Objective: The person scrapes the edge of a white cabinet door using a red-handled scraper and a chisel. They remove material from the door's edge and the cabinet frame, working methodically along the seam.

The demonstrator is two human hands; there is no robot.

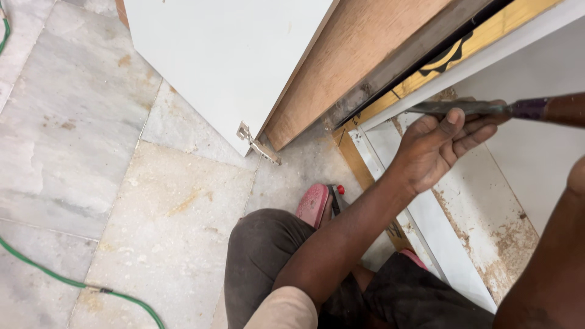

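Chisel blade across left hand fingertips, thumb pinching grip

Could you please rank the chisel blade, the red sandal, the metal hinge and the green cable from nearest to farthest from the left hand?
From the left hand:
1. Chisel blade, touching its fingers.
2. Red sandal, lower left.
3. Metal hinge, on the white door's corner, slightly farther.
4. Green cable, far left on the floor.
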